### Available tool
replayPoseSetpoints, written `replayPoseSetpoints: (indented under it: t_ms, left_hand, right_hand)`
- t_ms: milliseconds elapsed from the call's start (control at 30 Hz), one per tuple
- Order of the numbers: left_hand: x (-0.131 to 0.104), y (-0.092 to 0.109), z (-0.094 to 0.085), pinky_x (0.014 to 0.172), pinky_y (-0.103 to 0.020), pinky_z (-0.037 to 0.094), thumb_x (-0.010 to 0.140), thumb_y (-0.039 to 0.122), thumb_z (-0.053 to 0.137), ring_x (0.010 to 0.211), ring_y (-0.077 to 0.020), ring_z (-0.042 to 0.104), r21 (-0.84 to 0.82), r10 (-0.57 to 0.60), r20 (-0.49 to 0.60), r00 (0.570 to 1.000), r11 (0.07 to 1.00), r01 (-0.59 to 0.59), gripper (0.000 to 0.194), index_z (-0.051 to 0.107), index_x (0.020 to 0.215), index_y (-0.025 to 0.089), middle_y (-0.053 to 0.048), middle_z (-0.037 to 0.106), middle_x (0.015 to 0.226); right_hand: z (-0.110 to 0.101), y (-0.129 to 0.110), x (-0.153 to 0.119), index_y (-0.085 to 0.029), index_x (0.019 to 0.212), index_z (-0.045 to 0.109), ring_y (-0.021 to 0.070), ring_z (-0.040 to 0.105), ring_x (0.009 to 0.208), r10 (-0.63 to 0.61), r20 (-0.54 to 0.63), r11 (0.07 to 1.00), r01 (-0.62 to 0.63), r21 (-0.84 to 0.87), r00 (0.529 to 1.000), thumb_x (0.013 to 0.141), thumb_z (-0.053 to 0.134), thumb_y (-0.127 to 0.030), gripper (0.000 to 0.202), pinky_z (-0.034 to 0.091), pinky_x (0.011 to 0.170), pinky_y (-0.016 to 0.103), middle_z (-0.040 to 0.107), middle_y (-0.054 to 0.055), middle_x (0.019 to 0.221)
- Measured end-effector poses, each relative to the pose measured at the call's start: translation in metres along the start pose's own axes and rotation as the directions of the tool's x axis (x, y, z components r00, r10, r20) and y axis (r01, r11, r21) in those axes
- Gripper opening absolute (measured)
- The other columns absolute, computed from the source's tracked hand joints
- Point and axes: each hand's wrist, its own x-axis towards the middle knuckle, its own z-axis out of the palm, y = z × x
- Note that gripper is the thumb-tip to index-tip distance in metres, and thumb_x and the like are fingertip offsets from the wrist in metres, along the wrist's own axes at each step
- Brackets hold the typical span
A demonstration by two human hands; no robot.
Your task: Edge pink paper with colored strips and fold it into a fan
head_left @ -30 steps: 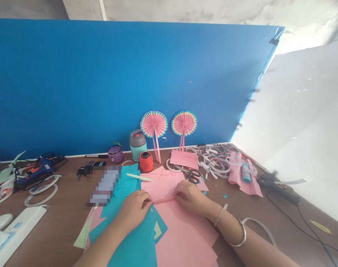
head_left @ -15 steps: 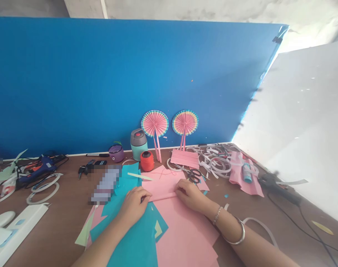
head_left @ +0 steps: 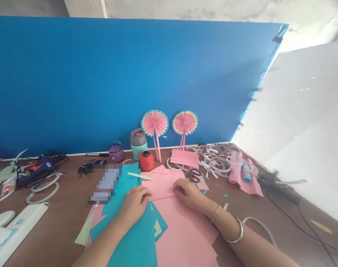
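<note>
A sheet of pink paper (head_left: 161,186) lies between my hands, with a narrow fold along its near edge. My left hand (head_left: 135,202) grips the fold's left end, thumb and fingers curled together. At the other end, my right hand (head_left: 185,193) pinches the same edge with bent fingers; a bracelet and a bangle circle that wrist. Under the folded sheet spread larger pink sheets (head_left: 185,233), and teal paper (head_left: 130,241) lies below my left forearm. Just beyond my right hand rest black-handled scissors (head_left: 195,175).
Two round pleated paper fans (head_left: 154,123) lean against the blue partition (head_left: 102,81). Nearby stand a teal flask (head_left: 139,146), a red spool-like object (head_left: 147,161) and a purple pot (head_left: 116,152). Pleated pink paper (head_left: 184,158), white strip coils (head_left: 220,165) and a power strip (head_left: 21,233) lie around.
The raised fold along the paper's near edge now lies flatter. My right hand has shifted slightly to the left; my left hand stays almost where it was.
</note>
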Motion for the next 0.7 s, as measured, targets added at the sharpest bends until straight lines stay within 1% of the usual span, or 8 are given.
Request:
replayPoseSetpoints:
  t_ms: [100, 200, 300, 367, 433, 500, 633, 700]
  left_hand:
    - [-0.001, 0.002, 0.000, 0.080, -0.036, 0.042, 0.084, 0.013, 0.045, 0.093, -0.0221, 0.056, 0.067, 0.055, 0.001, 0.998, 0.996, -0.055, 0.025, 0.067, 0.092, 0.023, -0.004, 0.062, 0.092]
    - [-0.002, 0.003, 0.001, 0.080, -0.036, 0.041, 0.084, 0.005, 0.042, 0.096, -0.0218, 0.052, 0.153, 0.163, 0.010, 0.987, 0.975, -0.162, 0.040, 0.065, 0.106, 0.028, -0.004, 0.059, 0.097]
    - [-0.004, 0.004, 0.003, 0.081, -0.035, 0.040, 0.079, -0.006, 0.038, 0.102, -0.0213, 0.049, 0.234, 0.287, 0.048, 0.957, 0.928, -0.290, 0.061, 0.061, 0.116, 0.036, -0.004, 0.055, 0.105]
    - [-0.004, 0.004, 0.005, 0.081, -0.035, 0.040, 0.076, -0.009, 0.038, 0.104, -0.0213, 0.048, 0.272, 0.341, 0.080, 0.937, 0.897, -0.350, 0.067, 0.060, 0.118, 0.038, -0.004, 0.054, 0.109]
    - [-0.003, 0.004, 0.006, 0.080, -0.035, 0.040, 0.075, -0.009, 0.040, 0.102, -0.0212, 0.048, 0.286, 0.364, 0.100, 0.926, 0.881, -0.378, 0.065, 0.062, 0.115, 0.038, -0.004, 0.055, 0.108]
    - [-0.003, 0.005, 0.002, 0.080, -0.035, 0.039, 0.077, -0.006, 0.043, 0.101, -0.0214, 0.049, 0.286, 0.359, 0.098, 0.928, 0.883, -0.372, 0.058, 0.066, 0.108, 0.036, -0.004, 0.056, 0.105]
    - [-0.005, 0.005, -0.012, 0.079, -0.036, 0.039, 0.074, -0.004, 0.045, 0.099, -0.0219, 0.050, 0.272, 0.312, 0.056, 0.948, 0.909, -0.315, 0.047, 0.074, 0.088, 0.030, -0.004, 0.059, 0.099]
    - [-0.006, 0.004, -0.019, 0.077, -0.036, 0.039, 0.072, -0.004, 0.045, 0.096, -0.0220, 0.051, 0.266, 0.277, 0.040, 0.960, 0.923, -0.278, 0.045, 0.075, 0.081, 0.029, -0.004, 0.060, 0.097]
  right_hand:
    - [-0.001, -0.004, -0.001, -0.018, 0.087, 0.059, 0.0171, 0.053, 0.077, -0.031, -0.007, 0.999, 0.030, -0.039, 1.000, 0.077, 0.046, -0.005, 0.021, 0.039, 0.067, 0.027, 0.060, 0.004, 0.083]
    - [-0.001, -0.007, -0.001, -0.018, 0.095, 0.060, 0.0190, 0.051, 0.084, -0.138, -0.008, 0.980, 0.135, -0.148, 0.990, 0.077, 0.042, 0.000, 0.032, 0.038, 0.072, 0.030, 0.058, 0.006, 0.090]
    - [0.001, -0.010, -0.002, -0.023, 0.104, 0.063, 0.0192, 0.047, 0.083, -0.259, 0.072, 0.918, 0.269, -0.291, 0.963, 0.076, 0.043, 0.002, 0.043, 0.034, 0.071, 0.031, 0.056, 0.007, 0.093]
    - [0.003, -0.011, -0.002, -0.028, 0.110, 0.064, 0.0192, 0.046, 0.084, -0.328, 0.132, 0.870, 0.353, -0.344, 0.936, 0.079, 0.045, 0.000, 0.046, 0.031, 0.070, 0.031, 0.056, 0.007, 0.096]
    - [0.004, -0.011, -0.002, -0.031, 0.113, 0.063, 0.0197, 0.045, 0.087, -0.361, 0.163, 0.842, 0.396, -0.367, 0.918, 0.081, 0.049, -0.003, 0.045, 0.029, 0.071, 0.032, 0.056, 0.007, 0.098]
    - [0.003, -0.009, -0.001, -0.031, 0.112, 0.065, 0.0200, 0.045, 0.088, -0.360, 0.170, 0.835, 0.398, -0.380, 0.917, 0.081, 0.052, -0.006, 0.042, 0.028, 0.070, 0.032, 0.057, 0.007, 0.099]
    - [-0.005, -0.004, -0.002, -0.029, 0.096, 0.071, 0.0193, 0.046, 0.087, -0.329, 0.149, 0.850, 0.361, -0.384, 0.933, 0.080, 0.053, -0.006, 0.034, 0.026, 0.069, 0.032, 0.060, 0.006, 0.098]
    - [-0.010, -0.002, -0.003, -0.028, 0.087, 0.072, 0.0184, 0.046, 0.085, -0.307, 0.121, 0.866, 0.329, -0.377, 0.944, 0.076, 0.052, -0.003, 0.034, 0.026, 0.069, 0.032, 0.061, 0.005, 0.094]
